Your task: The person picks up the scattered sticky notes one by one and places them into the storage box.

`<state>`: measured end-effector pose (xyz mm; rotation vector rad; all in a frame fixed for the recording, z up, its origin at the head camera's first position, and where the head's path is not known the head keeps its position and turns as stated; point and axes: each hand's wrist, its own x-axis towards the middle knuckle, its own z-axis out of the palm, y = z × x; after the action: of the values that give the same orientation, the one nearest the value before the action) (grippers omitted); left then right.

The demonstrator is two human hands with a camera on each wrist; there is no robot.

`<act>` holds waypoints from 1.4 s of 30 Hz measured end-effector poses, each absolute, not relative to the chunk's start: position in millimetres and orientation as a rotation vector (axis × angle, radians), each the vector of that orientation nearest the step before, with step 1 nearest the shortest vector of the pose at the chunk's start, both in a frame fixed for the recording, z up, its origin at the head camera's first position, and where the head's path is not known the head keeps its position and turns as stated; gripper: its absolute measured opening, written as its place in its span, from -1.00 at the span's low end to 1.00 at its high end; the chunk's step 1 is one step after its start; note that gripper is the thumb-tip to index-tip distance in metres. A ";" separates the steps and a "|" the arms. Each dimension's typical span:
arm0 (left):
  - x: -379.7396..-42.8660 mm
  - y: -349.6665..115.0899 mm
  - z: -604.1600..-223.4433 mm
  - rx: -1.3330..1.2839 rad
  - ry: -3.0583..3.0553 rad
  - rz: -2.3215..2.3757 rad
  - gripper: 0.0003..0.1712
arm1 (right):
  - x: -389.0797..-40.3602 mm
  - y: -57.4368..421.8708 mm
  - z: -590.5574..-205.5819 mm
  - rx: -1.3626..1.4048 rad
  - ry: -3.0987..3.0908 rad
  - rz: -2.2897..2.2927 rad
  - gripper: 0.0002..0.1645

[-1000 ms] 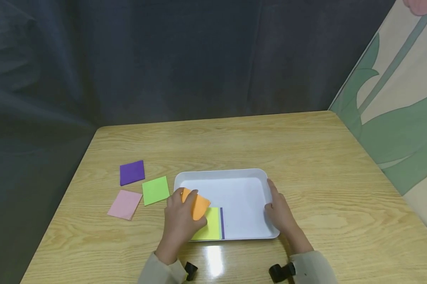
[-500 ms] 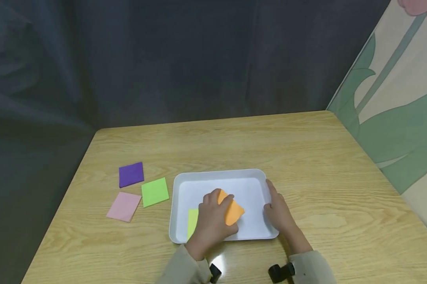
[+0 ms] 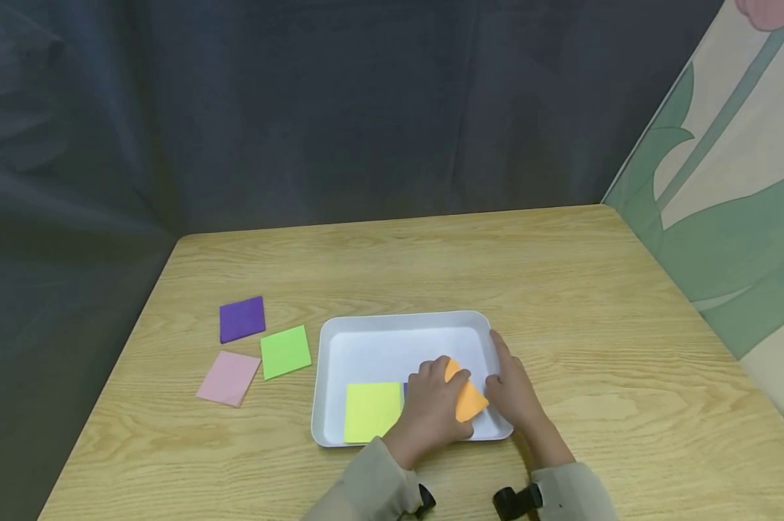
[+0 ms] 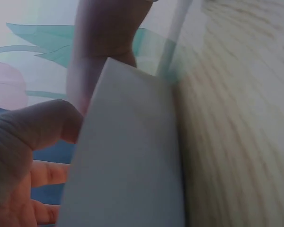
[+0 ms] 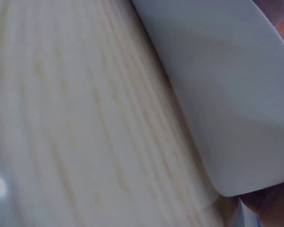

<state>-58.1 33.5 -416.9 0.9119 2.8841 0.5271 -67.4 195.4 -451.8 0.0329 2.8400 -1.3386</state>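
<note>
My left hand holds an orange paper square between thumb and fingers, tilted over the right part of the white tray. A yellow paper square lies in the tray's front left part. Just right of it shows a sliver of purple, mostly covered by my left hand. At the tray's right side, my right hand holds the rim, thumb at the edge and index finger stretched along it. Both wrist views show mostly the tray's outer wall; the orange square is hidden there.
Left of the tray, purple, green and pink paper squares lie on the wooden table. A dark curtain hangs behind the table, and a wall with a painted flower stands at the right.
My left hand has carried the orange square rightward across the tray, from above the yellow square to near the right rim. The right hand has stayed at the rim.
</note>
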 end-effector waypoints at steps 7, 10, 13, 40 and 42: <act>-61.0 43.3 -422.7 0.921 2.821 0.488 -0.30 | -65.9 196.2 -451.7 0.027 2.818 -1.369 -0.14; -62.8 45.3 -424.8 0.931 2.796 0.496 -0.31 | -66.5 196.5 -452.1 0.018 2.827 -1.374 -0.15; -65.1 47.1 -427.4 0.945 2.769 0.489 -0.31 | -67.3 196.7 -452.9 0.007 2.845 -1.375 -0.15; -57.5 30.0 -436.1 1.058 2.659 0.539 -0.52 | -68.8 196.7 -451.6 -0.008 2.845 -1.396 -0.14; -56.6 21.1 -434.7 1.056 2.690 0.551 -0.53 | -68.7 196.9 -451.1 -0.014 2.828 -1.421 -0.13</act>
<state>-56.6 21.1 -434.7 1.0560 2.6899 0.5506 -68.7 196.9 -451.1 -0.0139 2.8280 -1.4206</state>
